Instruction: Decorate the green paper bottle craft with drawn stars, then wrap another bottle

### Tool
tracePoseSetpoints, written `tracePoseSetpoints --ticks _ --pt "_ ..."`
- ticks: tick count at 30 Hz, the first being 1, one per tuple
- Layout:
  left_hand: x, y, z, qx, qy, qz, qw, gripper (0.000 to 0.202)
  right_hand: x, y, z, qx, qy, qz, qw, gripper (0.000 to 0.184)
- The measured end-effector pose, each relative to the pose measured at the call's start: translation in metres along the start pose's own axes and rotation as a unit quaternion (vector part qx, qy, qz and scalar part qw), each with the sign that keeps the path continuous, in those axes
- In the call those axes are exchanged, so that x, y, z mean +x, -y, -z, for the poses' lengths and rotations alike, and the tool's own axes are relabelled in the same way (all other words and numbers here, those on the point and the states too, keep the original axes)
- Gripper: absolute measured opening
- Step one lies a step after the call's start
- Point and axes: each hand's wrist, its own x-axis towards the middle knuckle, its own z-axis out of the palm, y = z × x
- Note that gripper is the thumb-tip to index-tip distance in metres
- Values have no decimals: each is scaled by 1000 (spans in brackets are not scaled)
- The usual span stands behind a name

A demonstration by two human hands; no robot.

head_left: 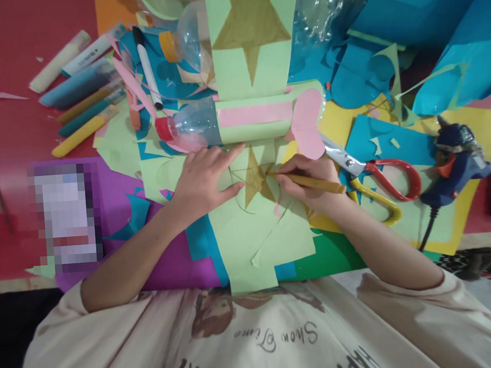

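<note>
Looks moderately bright and even around the middle, falling near black at lower left. Glints off the crumpled plastic (pixel 321 7) and the glossy blue sheet (pixel 448 74). Shades softly beneath the right hand (pixel 310 180). Blurs slightly and stretches toward the edges, notably across the shirt (pixel 151 342). Breaks into coarse pixel blocks over the rectangular object (pixel 69 213).

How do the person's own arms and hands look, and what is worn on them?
The left hand and right hand wear no gloves, and I can see no rings, watch or bracelet. Both forearms are bare. The left sleeve and right sleeve are off-white, ending near the elbows. No markings show on either sleeve.
</note>
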Motion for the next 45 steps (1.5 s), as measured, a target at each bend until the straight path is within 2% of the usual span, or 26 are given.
tracePoseSetpoints --ticks 3,7,15,20,25,38,45 --pt "1 -1 0 2 7 5 1000 61 0 0 0 11 14 0 1000 15" --pt "1 -2 0 11 11 9 1000 62 0 0 0 14 -1 6 1000 15" --pt "0 0 -1 4 -11 -6 1000 60 1 1 -1 32 19 12 999 15" --pt "0 1 -2 3 -14 -8 1000 61 2 -5 -2 32 -21 24 999 11" --pt "1 -1 0 14 7 1 1000 62 3 -7 -3 67 -38 19 997 7" --pt "0 1 0 2 -7 -9 1000 61 0 -2 -2 7 -17 15 1000 15" --pt "1 0 -1 7 -6 -2 1000 61 1 -1 2 15 11 13 1000 16"
